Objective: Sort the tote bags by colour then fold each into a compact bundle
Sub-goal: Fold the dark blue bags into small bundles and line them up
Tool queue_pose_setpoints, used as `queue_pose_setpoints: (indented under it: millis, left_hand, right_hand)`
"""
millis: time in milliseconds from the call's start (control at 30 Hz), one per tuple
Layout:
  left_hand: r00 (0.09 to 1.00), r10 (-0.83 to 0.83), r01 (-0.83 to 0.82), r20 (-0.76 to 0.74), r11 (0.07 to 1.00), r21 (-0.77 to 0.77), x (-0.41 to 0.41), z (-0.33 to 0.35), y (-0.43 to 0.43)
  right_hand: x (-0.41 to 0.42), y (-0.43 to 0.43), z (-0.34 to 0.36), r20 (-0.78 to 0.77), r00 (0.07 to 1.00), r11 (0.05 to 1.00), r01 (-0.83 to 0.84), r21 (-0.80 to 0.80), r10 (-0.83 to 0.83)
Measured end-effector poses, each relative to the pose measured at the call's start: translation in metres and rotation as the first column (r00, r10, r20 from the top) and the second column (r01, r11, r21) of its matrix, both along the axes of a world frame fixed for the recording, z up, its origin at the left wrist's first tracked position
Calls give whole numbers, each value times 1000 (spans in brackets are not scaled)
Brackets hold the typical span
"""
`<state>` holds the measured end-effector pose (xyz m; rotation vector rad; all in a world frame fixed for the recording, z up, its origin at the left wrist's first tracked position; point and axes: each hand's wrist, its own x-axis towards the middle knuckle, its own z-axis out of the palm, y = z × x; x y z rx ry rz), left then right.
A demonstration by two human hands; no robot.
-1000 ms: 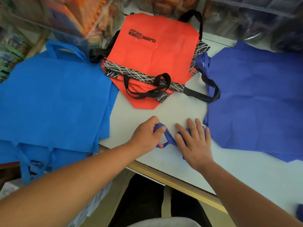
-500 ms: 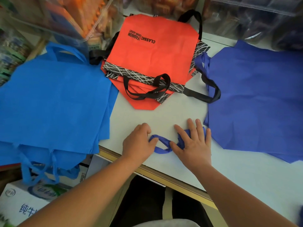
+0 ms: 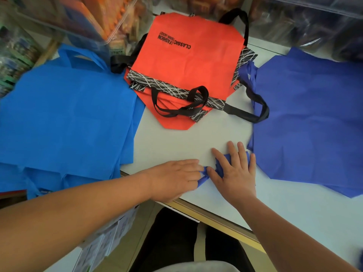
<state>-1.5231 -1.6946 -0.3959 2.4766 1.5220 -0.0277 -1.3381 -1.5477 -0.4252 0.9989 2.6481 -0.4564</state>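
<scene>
Three sorted piles lie on the white table [image 3: 184, 142]: bright blue tote bags [image 3: 68, 114] at the left, red-orange tote bags [image 3: 192, 63] with black handles in the middle, indigo tote bags [image 3: 310, 118] at the right. Near the front edge sits a small folded indigo bundle [image 3: 223, 163], mostly hidden under my right hand [image 3: 235, 173], which presses flat on it with fingers spread. My left hand [image 3: 174, 179] pinches the bundle's bunched handle strap [image 3: 202, 180] right beside my right thumb.
Clear plastic storage bins [image 3: 306, 18] full of goods line the back of the table. The bright blue pile hangs over the table's front-left edge. A printed cardboard box [image 3: 104, 238] stands on the floor below my left arm. My legs are under the table edge.
My left hand has slid right up against my right hand, gathering the open handle loop into a bunch. My right hand stays pressed on the bundle.
</scene>
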Motion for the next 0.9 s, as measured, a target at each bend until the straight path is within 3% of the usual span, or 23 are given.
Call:
queue_pose_setpoints:
  millis: [67, 133, 200, 267, 467, 600, 667, 767, 833, 900]
  left_hand:
    - [996, 18, -17, 92, 1000, -9, 5, 4, 4]
    - [955, 221, -192, 199, 969, -154, 5, 9, 7]
    - [839, 523, -444, 151, 818, -366, 4, 13, 7]
    - [680, 732, -633, 48, 619, -466, 5, 5, 4]
    - [486, 872, -812, 61, 477, -336, 25, -12, 16]
    - [435, 900, -856, 11, 418, -303, 27, -13, 27]
    - [435, 900, -855, 18, 419, -306, 27, -15, 28]
    - [581, 810, -782, 75, 582, -225, 31, -24, 18]
    - [681, 725, -712, 100, 688, -140, 34, -35, 5]
    - [698, 707, -702, 116, 707, -88, 34, -43, -3]
  right_hand:
    - [0, 1, 1, -4, 1000, 1000, -5, -7, 5]
    - [0, 1, 4, 3, 1000, 999, -5, -46, 5]
    - [1, 3, 7, -1, 1000, 997, -14, -79, 14]
    - [4, 4, 7, -65, 998, 996, -22, -87, 16]
    - [14, 19, 5, -222, 974, 970, -7, -242, -49]
    - [16, 22, 18, -345, 924, 983, 128, -134, -167]
    - [14, 21, 31, -263, 919, 955, 284, -80, -296]
    - [10, 19, 45, -6, 874, 861, 478, -175, -486]
    - [8, 20, 47, 68, 848, 821, 526, -223, -525]
    - [8, 20, 44, 92, 830, 788, 553, -269, -551]
